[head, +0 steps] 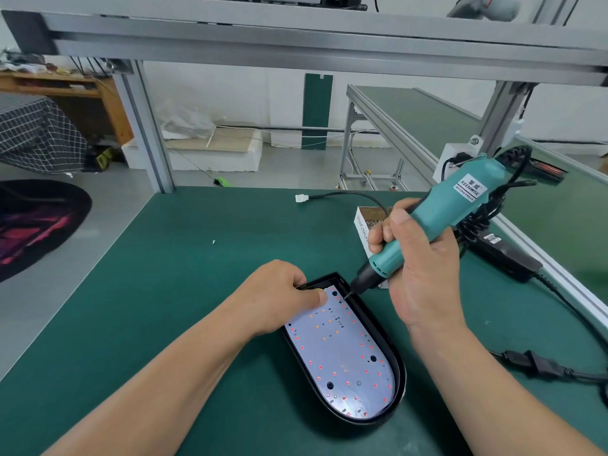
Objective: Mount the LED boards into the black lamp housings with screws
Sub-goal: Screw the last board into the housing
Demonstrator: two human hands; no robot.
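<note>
The black lamp housing [399, 380] lies flat on the green bench mat [164, 291], close in front of the person, with the white LED board [342, 353] seated inside it, its rows of small red and orange parts facing up. The left hand [283, 297] holds the housing's far left corner, fingers curled at the rim and thumb pressing down on the board. The right hand [418, 268] is clenched round the barrel of a teal electric screwdriver [437, 222], which tilts down to the left so its bit meets the board near the far right corner (the screw itself is too small to make out). This looks like the screw-driving step at 1 corner; how many screws are already in I cannot tell. The board looks thin, light and fairly stiff, but its surface parts seem fragile, so bare patches and edges are the safer places to press. The housing's glossy shell may slide on the mat, so a firm hold on its rim seems wise while the driver turns. An open box [365, 222], apparently of screws, sits just beyond the housing, and 1 loose screw [213, 241] lies well apart to the left.
</note>
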